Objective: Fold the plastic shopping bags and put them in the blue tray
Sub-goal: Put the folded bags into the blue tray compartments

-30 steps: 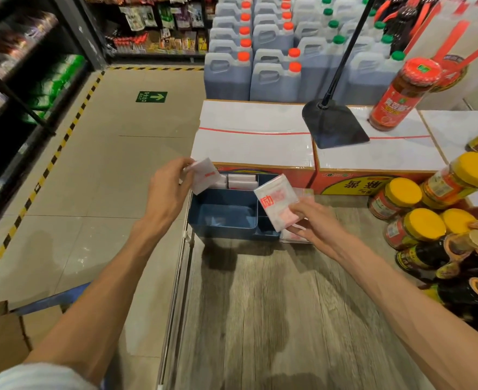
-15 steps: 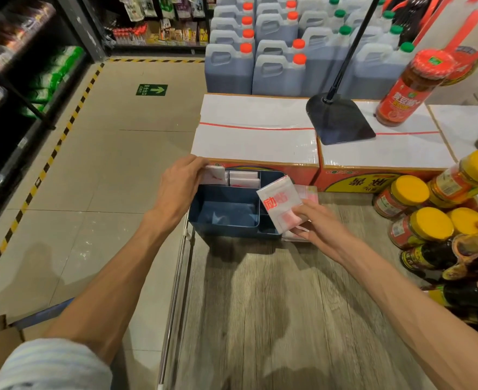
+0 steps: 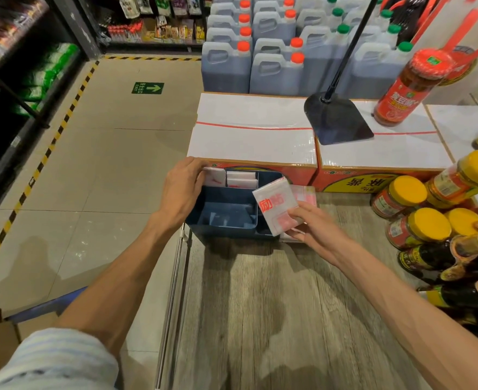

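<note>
Fingers, left hand point(image 3: 183, 190): curled over the far-left corner of the blue tray point(image 3: 226, 220), tips pressing on a folded bag point(image 3: 216, 177) that stands in the tray's far compartment; whether they pinch it or only push it down, I cannot tell.
Fingers, right hand point(image 3: 313, 229): closed in a pinch on another folded bag point(image 3: 275, 208), white with red print, held tilted just above the tray's right edge.
Tray: sits at the far-left corner of the wooden counter point(image 3: 274, 305), against the orange cartons point(image 3: 344, 178).
Done so far: two more folded bags point(image 3: 241, 179) stand side by side in the far compartment, right of the one under the left hand, so at least three are stowed or nearly so.
Large near compartment: nothing lying in it that I can see.
Left to do: the bag in the right hand is folded but not yet in the tray; it looks like the next one in.
Remaining stock: a loose pile of bags point(image 3: 305, 194) lies on the counter just right of the tray, partly hidden by the held bag; how many, and whether they are folded, is not clear.
Progress, as a judgement: well under way, not finished.
Nearby: yellow-lidded jars point(image 3: 417, 229) stand well to the right, clear of the work.
</note>
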